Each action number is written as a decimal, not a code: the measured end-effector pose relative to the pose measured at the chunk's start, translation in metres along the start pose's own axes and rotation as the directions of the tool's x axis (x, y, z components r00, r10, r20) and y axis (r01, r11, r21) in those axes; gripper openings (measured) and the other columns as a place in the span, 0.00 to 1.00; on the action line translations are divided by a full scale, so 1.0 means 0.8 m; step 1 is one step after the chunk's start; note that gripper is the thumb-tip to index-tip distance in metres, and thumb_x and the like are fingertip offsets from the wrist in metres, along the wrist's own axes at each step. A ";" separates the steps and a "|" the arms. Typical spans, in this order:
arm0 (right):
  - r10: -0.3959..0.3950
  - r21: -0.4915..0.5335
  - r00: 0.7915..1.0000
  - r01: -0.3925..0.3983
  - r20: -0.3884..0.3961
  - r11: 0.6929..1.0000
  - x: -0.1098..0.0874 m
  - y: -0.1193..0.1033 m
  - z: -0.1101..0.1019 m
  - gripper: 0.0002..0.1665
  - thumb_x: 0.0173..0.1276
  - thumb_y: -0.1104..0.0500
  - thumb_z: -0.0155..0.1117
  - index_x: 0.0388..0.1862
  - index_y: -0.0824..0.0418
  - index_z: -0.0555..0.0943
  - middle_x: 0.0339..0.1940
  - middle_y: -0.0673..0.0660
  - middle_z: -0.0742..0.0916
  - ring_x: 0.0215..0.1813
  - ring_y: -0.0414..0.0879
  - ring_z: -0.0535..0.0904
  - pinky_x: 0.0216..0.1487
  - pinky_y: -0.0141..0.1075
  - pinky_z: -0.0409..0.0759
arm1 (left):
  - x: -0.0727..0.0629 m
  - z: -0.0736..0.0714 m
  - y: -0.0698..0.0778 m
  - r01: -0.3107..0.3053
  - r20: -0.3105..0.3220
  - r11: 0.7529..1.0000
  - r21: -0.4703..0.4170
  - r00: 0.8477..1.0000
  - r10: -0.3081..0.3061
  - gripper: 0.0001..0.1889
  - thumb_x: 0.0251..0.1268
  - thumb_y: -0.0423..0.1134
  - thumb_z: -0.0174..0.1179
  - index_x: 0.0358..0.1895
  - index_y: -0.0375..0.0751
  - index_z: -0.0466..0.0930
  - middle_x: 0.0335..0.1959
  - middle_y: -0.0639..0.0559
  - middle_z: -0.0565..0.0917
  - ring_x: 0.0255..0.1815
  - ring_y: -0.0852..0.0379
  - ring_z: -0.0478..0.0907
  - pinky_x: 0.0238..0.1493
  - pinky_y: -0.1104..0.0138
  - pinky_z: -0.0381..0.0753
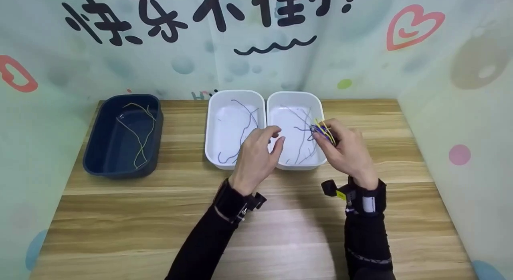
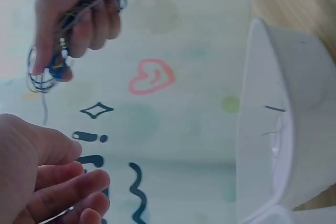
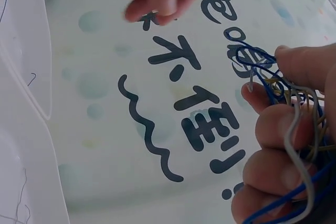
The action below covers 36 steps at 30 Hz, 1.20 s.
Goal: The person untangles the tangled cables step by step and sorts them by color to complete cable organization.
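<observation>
Over the right side of the right bin (image 1: 294, 93), the right hand (image 1: 349, 149) holds a tangled bundle of wires (image 1: 322, 130), blue, yellow and pale grey, its fingers curled and clamped round it while the thumb presses from the other side. Loops poke out past the fingertips toward the left hand (image 1: 256, 153), and this hold probably leaves loose ends within that hand's reach. The left hand hangs just beside the bundle, over the edges where the two white bins meet, its fingers loosely bent and its thumb apart from the forefinger; no wire shows pinched between those two, though I cannot tell whether a thin line by its lower fingers is a strand. Being so free and so near, it seems placed to pick at the bundle. Thin strands (image 1: 301, 145) lie in the right bin, too faint for a sure colour. Just left of it, the left bin (image 1: 236, 91) holds dark bluish strands (image 1: 249, 121), partly hidden by the left hand. Well apart at the far left of the table (image 1: 288, 232) stands the dark bin (image 1: 108, 151) with yellowish strands (image 1: 141, 145); the bins may be there to hold colours separately. Both hands work above the bins rather than the bare wood, perhaps so that any slipping strand lands inside one.
</observation>
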State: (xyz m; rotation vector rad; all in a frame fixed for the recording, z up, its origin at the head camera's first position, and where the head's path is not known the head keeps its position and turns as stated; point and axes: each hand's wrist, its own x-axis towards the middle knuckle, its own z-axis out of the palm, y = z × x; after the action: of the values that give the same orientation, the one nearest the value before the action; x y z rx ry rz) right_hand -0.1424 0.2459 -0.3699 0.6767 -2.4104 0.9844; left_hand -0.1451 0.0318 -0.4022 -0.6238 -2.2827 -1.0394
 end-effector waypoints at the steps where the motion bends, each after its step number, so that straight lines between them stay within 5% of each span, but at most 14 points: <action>1: -0.008 0.005 1.000 0.008 0.006 1.000 0.000 -0.001 0.001 0.06 0.64 0.64 0.65 0.38 0.66 0.80 0.21 0.53 0.82 0.21 0.39 0.70 0.24 0.25 0.66 | -0.001 -0.003 0.002 -0.018 -0.024 1.000 -0.022 1.000 0.017 0.09 0.64 0.35 0.61 0.43 0.35 0.81 0.36 0.46 0.86 0.36 0.52 0.81 0.39 0.66 0.81; 6: -0.047 0.031 0.998 0.046 0.038 0.998 0.000 -0.005 0.007 0.06 0.63 0.64 0.66 0.38 0.66 0.79 0.21 0.53 0.81 0.21 0.38 0.71 0.23 0.26 0.67 | -0.003 -0.016 0.015 -0.121 -0.111 0.988 -0.092 0.988 0.111 0.15 0.63 0.37 0.62 0.49 0.32 0.79 0.45 0.42 0.84 0.47 0.49 0.80 0.53 0.66 0.79; 11: -0.089 0.058 0.993 0.085 0.081 0.995 0.000 -0.008 0.016 0.07 0.63 0.64 0.65 0.39 0.65 0.79 0.21 0.53 0.82 0.20 0.38 0.72 0.22 0.27 0.69 | -0.008 -0.023 0.024 -0.193 -0.120 0.977 -0.089 0.976 0.182 0.19 0.63 0.39 0.63 0.53 0.32 0.77 0.50 0.41 0.82 0.52 0.48 0.78 0.59 0.65 0.76; 36: -0.169 0.079 0.965 0.156 0.199 0.985 0.003 -0.020 0.051 0.06 0.66 0.58 0.63 0.39 0.60 0.79 0.23 0.50 0.82 0.19 0.35 0.73 0.20 0.28 0.70 | -0.030 -0.024 -0.004 -0.195 -0.051 0.981 0.022 0.979 0.196 0.08 0.65 0.39 0.61 0.40 0.37 0.82 0.32 0.51 0.86 0.31 0.58 0.79 0.35 0.71 0.80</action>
State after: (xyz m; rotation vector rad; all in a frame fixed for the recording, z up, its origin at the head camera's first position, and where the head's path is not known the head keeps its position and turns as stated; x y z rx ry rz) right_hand -0.1437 0.2049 -0.3866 1.0271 -2.4580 0.9672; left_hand -0.1236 0.0102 -0.4091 -0.7873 -2.1331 -0.9302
